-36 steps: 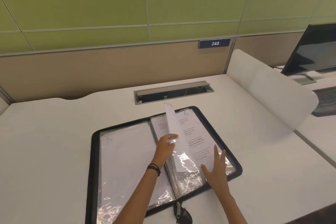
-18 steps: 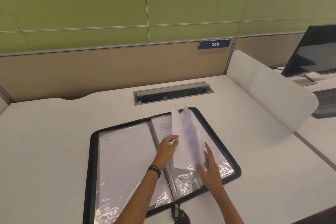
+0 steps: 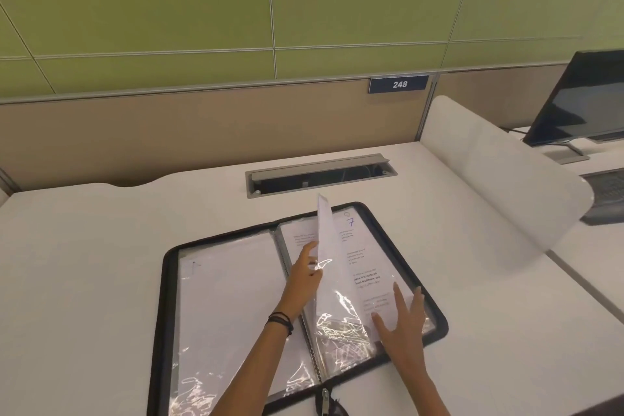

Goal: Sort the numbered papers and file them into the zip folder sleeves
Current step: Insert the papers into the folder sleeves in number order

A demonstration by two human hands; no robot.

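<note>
A black zip folder (image 3: pixel 435 311) lies open on the white desk, its clear sleeves filled with printed papers. My left hand (image 3: pixel 304 272) holds several sleeves (image 3: pixel 326 236) upright near the spine. On the right side a paper marked 7 (image 3: pixel 368 267) lies flat in its sleeve. My right hand (image 3: pixel 403 317) rests on the lower part of that page with fingers spread straight. The left side shows a filled sleeve (image 3: pixel 226 307).
A grey cable tray (image 3: pixel 320 176) is set into the desk behind the folder. A white divider (image 3: pixel 499 179) stands to the right, with a monitor (image 3: pixel 580 101) and keyboard (image 3: pixel 607 192) beyond it. The folder's zip pull (image 3: pixel 325 398) hangs at the near edge.
One more sleeve went from the right side up to the bundle in my left hand. The page showing on the right changed from 6 to 7. My right hand lies flat again.
</note>
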